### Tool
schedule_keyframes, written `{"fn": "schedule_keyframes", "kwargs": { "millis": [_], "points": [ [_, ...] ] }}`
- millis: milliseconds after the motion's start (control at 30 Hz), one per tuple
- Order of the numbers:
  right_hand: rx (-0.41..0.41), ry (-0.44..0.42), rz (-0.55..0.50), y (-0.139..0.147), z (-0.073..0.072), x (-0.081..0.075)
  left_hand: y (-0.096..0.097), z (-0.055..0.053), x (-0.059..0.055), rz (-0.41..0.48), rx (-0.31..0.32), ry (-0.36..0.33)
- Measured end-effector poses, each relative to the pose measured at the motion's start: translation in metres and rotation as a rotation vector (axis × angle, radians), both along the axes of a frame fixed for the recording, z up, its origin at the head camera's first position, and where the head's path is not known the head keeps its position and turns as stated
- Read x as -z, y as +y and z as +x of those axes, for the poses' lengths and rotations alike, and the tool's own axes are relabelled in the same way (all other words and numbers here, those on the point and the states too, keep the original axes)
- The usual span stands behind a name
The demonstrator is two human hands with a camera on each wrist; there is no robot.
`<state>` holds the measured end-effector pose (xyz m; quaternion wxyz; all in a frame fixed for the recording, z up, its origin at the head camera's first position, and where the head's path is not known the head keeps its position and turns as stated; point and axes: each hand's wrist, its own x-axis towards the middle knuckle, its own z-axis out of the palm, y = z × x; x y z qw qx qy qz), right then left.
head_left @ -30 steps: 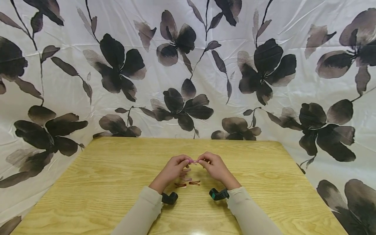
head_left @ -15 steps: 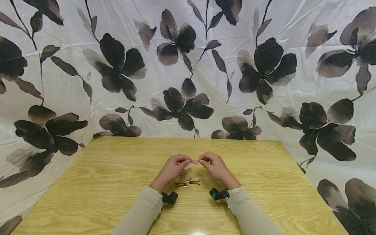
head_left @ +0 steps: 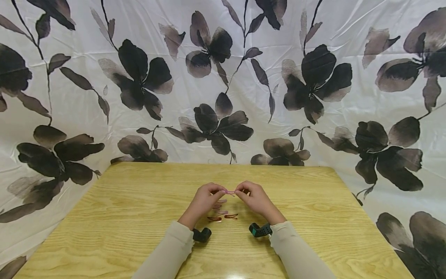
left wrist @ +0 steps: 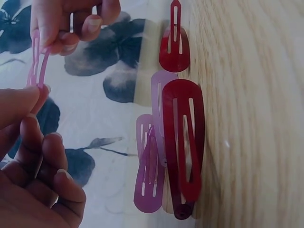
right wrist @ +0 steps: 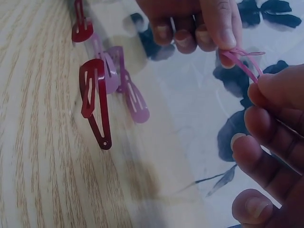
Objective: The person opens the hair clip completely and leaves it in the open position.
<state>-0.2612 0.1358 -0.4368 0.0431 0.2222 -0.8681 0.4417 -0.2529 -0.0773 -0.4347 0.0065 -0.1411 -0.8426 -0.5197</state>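
Observation:
Between the two hands is a pink snap hair clip [head_left: 230,192], its narrow tongue standing away from the frame in the right wrist view. My left hand [head_left: 205,199] pinches one end between thumb and index finger. At the other end, the thumb and index finger of my right hand [head_left: 254,197] do the same. Below the hands on the table lie two red snap hair clips, a nearer one [left wrist: 183,88] and a farther one [left wrist: 174,61] in the left wrist view. Several pink and lilac hair clips [left wrist: 148,202] lie close beside them, partly behind the left hand in the head view.
The wooden table [head_left: 139,193] reaches to a hanging white cloth [head_left: 265,97] with dark printed flowers at the back and sides. A black band with a small device [head_left: 259,230] sits at the right wrist, and a similar black device [head_left: 202,235] at the left.
Both hands keep their pinch on the pink hair clip and shift only very slightly. The clips on the table stay where they were.

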Motion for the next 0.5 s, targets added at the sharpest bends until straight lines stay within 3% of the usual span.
{"fn": "schedule_keyframes", "kwargs": {
  "millis": [500],
  "points": [
    [0.026, 0.017, 0.023, 0.0006, -0.0012, 0.0029, 0.0016, 0.0001, 0.0003, -0.114, -0.035, 0.043]
  ]
}}
